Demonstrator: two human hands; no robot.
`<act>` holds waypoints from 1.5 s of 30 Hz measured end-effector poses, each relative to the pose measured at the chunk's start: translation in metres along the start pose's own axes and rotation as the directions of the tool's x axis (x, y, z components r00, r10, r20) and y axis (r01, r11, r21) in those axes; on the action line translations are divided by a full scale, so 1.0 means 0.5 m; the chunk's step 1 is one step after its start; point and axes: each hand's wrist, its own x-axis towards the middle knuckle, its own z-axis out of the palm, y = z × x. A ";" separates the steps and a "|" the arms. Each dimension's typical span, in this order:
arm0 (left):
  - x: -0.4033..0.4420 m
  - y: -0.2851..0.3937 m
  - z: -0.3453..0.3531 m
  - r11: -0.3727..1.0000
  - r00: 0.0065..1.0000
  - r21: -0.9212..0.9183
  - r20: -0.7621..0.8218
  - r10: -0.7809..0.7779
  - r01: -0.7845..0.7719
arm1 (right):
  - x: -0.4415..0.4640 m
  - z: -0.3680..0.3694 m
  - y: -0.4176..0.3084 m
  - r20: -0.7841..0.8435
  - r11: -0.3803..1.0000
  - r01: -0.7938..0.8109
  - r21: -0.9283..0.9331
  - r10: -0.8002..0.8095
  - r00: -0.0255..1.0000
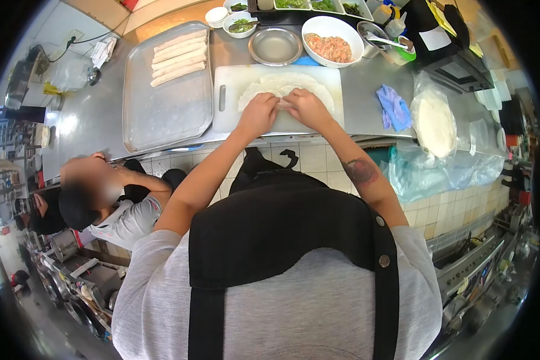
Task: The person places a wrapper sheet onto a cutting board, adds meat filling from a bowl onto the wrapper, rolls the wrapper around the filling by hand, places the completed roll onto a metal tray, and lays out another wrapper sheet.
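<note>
Pinches the near edge of the sheet (288, 83) with left hand (260, 112) and right hand (306, 107), both closed on it close together (hard to see in full beneath them), on the white board (227, 120). Has a tray (162, 117) of rolls (180, 57) to the left, and a dish (275, 47) and a bowl (351, 33) of mince (329, 49) just beyond.
</note>
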 end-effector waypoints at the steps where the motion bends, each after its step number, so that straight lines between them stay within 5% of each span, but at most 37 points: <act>1: 0.005 -0.002 -0.003 0.996 0.995 -0.002 0.040 -0.086 0.087 | 0.002 0.003 0.006 0.032 1.000 -0.022 0.019 0.021 0.999; 12: -0.001 -0.003 -0.003 0.981 0.973 0.007 0.128 -0.194 0.194 | -0.004 0.004 0.002 0.080 0.987 -0.108 0.121 0.098 0.992; 17: -0.005 -0.001 -0.001 0.982 0.977 0.033 0.102 -0.186 0.184 | -0.011 -0.038 0.022 0.092 0.972 -0.027 0.234 0.005 0.996; 20: 0.007 0.038 -0.005 0.987 0.986 0.048 0.048 -0.157 0.154 | -0.048 -0.096 0.028 0.105 0.966 -0.175 0.189 0.158 0.982; 26: 0.059 0.072 0.066 0.997 0.999 -0.068 0.019 0.029 -0.028 | -0.091 -0.116 0.035 0.077 0.973 -0.176 0.147 0.166 0.983; 29: 0.075 0.077 0.102 0.997 0.996 -0.069 0.091 -0.023 0.030 | -0.082 -0.104 0.052 0.114 0.978 -0.148 0.148 0.132 0.985; 36: 0.086 0.081 0.115 0.999 0.992 -0.022 0.125 -0.034 0.037 | -0.150 -0.114 0.028 -0.091 0.962 -0.257 0.088 0.265 0.960; 38: 0.089 0.087 0.115 0.997 0.988 -0.023 0.138 -0.070 0.074 | -0.173 -0.101 0.018 -0.165 0.939 -0.339 -0.061 0.325 0.931; 45: 0.089 0.087 0.133 0.999 0.996 -0.020 0.082 0.037 -0.035 | -0.168 -0.082 0.036 -0.243 0.982 -0.184 -0.047 0.167 0.955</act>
